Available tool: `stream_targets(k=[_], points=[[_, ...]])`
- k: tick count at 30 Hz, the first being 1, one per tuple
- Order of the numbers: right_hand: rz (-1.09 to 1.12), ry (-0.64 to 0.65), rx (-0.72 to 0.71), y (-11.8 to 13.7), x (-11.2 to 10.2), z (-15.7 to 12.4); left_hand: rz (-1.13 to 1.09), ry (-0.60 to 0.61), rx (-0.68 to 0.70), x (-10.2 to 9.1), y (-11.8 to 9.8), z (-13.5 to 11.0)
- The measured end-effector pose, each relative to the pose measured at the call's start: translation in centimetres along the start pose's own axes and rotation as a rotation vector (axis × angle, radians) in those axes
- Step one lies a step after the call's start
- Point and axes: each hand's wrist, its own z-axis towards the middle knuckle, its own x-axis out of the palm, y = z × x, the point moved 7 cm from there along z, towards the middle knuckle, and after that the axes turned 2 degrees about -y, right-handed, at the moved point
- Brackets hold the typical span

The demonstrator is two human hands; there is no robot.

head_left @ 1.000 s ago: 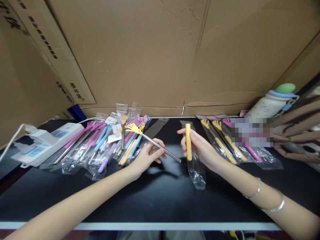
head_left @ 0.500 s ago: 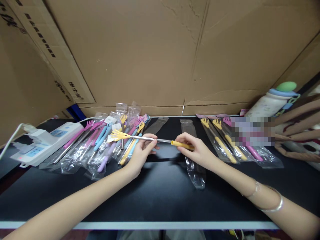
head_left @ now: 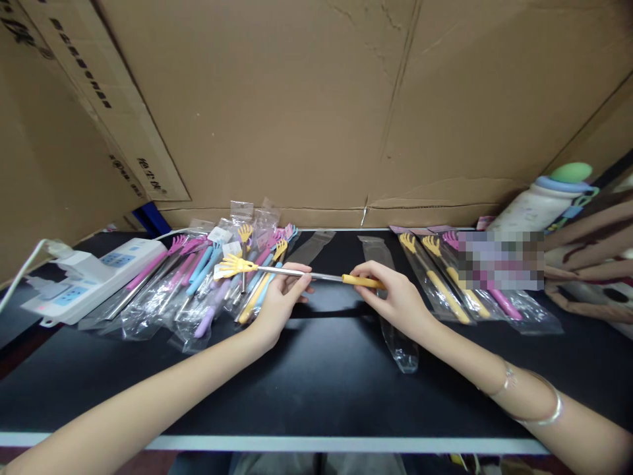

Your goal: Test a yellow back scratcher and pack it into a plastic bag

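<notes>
A yellow back scratcher [head_left: 324,277] with a hand-shaped head and a thin metal rod lies across the middle of the view, held above the black table. My left hand [head_left: 287,293] pinches the rod between thumb and fingers, near its middle. At the other end, my right hand [head_left: 393,290] is closed round the yellow handle, whose left end meets the metal rod. Beneath my right hand, a clear plastic sleeve [head_left: 403,353] lies on the table, partly hidden by the hand.
Bagged back scratchers [head_left: 198,277] in several colours are heaped on the left, beside a white power strip [head_left: 99,280]. More bagged scratchers [head_left: 445,284] lie on the right, near a white bottle [head_left: 529,204]. Another person's hand [head_left: 588,244] is at the far right. Cardboard [head_left: 277,112] stands behind.
The yellow handle's left end has turned and sits in line with the rod, its hollow opening no longer showing. My right hand has shifted slightly right; my left hand keeps its hold.
</notes>
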Motion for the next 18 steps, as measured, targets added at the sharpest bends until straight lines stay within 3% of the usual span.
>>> stream_targets(k=[18], points=[[-0.236, -0.036, -0.3, 0.45, -0.81, 0.53, 0.114, 0.059, -0.023, 0.21, -0.14, 0.05]])
